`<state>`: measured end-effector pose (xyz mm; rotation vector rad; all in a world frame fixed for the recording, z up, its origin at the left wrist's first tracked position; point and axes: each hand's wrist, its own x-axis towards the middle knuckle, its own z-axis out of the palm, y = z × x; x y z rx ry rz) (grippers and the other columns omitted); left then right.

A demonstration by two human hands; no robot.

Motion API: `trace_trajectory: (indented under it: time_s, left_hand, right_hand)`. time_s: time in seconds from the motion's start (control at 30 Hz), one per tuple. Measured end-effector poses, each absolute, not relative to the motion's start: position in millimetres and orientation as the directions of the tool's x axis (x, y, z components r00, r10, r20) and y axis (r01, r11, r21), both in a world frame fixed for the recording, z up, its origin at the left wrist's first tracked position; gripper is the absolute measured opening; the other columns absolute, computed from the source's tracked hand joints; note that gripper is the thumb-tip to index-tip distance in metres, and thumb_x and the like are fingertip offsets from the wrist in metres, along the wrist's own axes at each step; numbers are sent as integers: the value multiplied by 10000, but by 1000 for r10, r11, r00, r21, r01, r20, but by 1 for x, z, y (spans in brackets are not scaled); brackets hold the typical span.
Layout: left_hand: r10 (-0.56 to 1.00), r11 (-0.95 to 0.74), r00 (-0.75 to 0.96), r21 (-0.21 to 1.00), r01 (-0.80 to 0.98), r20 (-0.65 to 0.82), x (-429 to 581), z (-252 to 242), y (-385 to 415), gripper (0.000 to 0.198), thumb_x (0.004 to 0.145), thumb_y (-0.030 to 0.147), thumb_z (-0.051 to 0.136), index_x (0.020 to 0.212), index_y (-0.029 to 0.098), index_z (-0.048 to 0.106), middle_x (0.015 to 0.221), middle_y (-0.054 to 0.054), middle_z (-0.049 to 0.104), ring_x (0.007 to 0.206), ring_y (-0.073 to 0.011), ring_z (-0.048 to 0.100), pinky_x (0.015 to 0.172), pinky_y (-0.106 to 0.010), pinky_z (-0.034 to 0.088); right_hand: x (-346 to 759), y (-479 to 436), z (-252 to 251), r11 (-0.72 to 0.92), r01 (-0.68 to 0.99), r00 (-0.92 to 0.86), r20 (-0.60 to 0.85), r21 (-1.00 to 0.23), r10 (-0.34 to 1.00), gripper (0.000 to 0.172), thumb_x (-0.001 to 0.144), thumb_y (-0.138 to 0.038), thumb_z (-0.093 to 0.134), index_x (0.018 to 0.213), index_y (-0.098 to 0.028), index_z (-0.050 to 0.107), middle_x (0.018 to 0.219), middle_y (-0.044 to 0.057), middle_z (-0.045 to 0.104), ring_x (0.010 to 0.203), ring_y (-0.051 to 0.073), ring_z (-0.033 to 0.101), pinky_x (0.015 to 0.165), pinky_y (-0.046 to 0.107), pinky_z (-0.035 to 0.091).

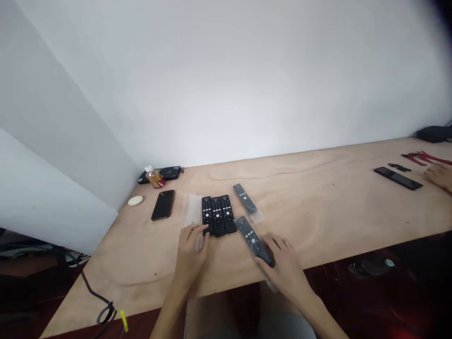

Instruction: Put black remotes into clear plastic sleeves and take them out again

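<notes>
My right hand (280,259) grips the lower end of a dark remote control (252,239) in a clear plastic sleeve, tilted with its top toward the left. My left hand (192,242) rests on the table, fingers bent and thumb apart from the index finger. Its index fingertip touches the bottom of the leftmost of three black remotes (218,215) lying side by side. A clear plastic sleeve (193,209) lies left of the row, and some film shows between thumb and fingers. Another sleeved remote (245,197) lies behind the one in my right hand.
On the left are a phone (163,205), a pale round object (135,200), a bottle (154,178) and black boxes (170,173). At far right, another person's hand (439,176) is near a dark remote-like device (398,178) and red-handled pliers (425,157). The wooden table (335,202) meets a white wall.
</notes>
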<state>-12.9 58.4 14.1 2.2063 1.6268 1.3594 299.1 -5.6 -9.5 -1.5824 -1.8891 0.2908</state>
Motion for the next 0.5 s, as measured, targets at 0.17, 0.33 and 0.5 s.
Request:
trace_trajectory:
  time_s: [0.17,0.33,0.5]
  left_hand:
    - [825,-558,323,577,596,464,9,24,34,380,1061,227,580,1434,270,641,1159,-105,724,1157,-301,671,1029,-493,561]
    - [772,-620,562,549,561,297,22,31,16,605,939,387,823,1501,308,614,1402,-127,693,1348,-369,604,1159,-576,488]
    - [745,-623,646,519,585,167,20,28,16,541,860,467,896,1338,291,713,1254,-117,723,1248,-380,622,1056,-555,537]
  right_hand:
    - [354,-4,9,293,638,-300,121,-712,946,402,971,-295,699,1370,-269,736,1371,143,707,1269,373,655,1118,530,530]
    - [343,-2,42,364,510,-521,57,-779,852,344,978,-263,713,1311,-321,778,1314,108,738,1284,348,644,1142,504,516]
    - [292,5,29,352,382,-529,111,-854,841,394,1002,-279,719,1386,-363,742,1422,67,718,1359,318,616,1214,522,459]
